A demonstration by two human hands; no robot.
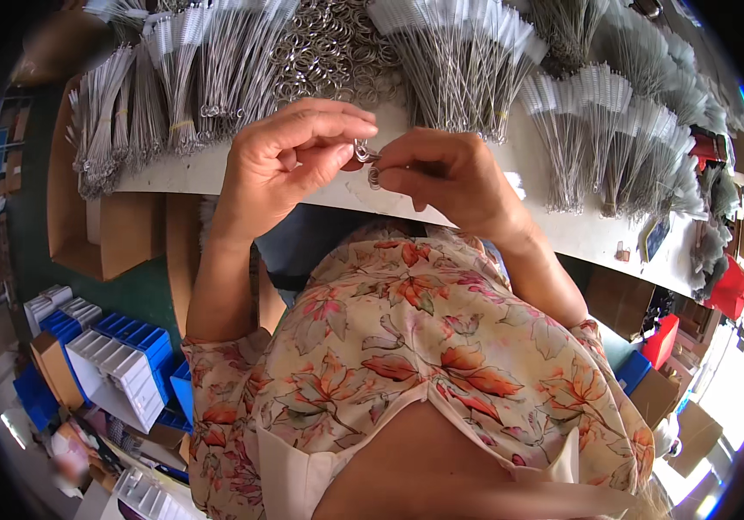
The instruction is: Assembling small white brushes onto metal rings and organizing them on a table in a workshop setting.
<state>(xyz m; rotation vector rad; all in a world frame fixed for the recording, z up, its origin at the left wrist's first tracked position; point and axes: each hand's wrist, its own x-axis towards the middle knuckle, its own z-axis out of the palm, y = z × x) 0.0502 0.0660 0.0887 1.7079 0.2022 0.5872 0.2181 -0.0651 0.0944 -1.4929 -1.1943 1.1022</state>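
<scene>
Above the near edge of the table my two hands meet over small shiny metal rings. My left hand (281, 160) is closed, its thumb and forefinger pinching a metal ring (362, 151). My right hand (450, 172) is closed too, thumb against fingers, on small metal rings (374, 179) hanging at its fingertips. The two sets of metal touch or nearly touch; whether they are linked I cannot tell. Beyond my hands lies a heap of loose metal rings (329, 52). Bundles of wire-handled brushes (454, 65) with white bristles flank the heap.
More brush bundles (177, 69) lie at the left of the white table (545, 230), others (632, 147) at the right. An open cardboard box (116, 238) stands below the left edge. White and blue plastic bins (121, 373) are stacked at lower left. Red bins (730, 290) show at far right.
</scene>
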